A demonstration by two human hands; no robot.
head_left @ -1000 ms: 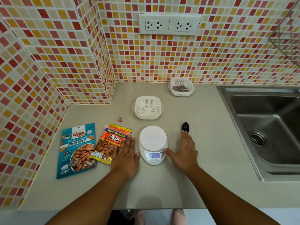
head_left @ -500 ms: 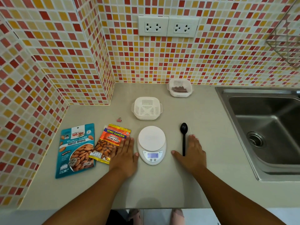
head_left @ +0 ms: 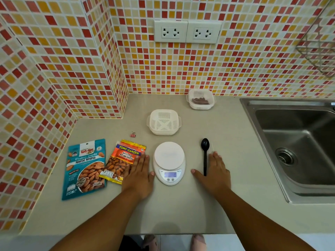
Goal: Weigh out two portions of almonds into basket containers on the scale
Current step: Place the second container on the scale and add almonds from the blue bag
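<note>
Both hands are lying flat, palms down, on the counter [head_left: 181,211], fingers straight and holding nothing. The left hand [head_left: 138,175] is resting just left of the scale [head_left: 169,163], its outer fingers [head_left: 140,160] overlapping the lower right edge of the orange salted almonds bag [head_left: 125,160]. Further left of those fingers, the blue roasted almonds bag [head_left: 85,167] is lying flat. The right hand [head_left: 214,173] is sitting to the right of the scale, thumb pointing toward it; the black spoon [head_left: 205,156] is lying between thumb and forefinger, bowl pointing away, touching or just beside the hand, cannot tell which. The scale platform is bare and its display is glowing; digits unreadable. Beyond the fingertips, behind the scale, an empty white basket container [head_left: 164,122] is standing. Further back, near the tiled wall [head_left: 181,69], a second basket container [head_left: 200,99] is holding something dark brown. A small pink binder clip [head_left: 133,134] is sitting beyond the left fingers. A sink [head_left: 299,147] is lying well right of the right hand
</note>
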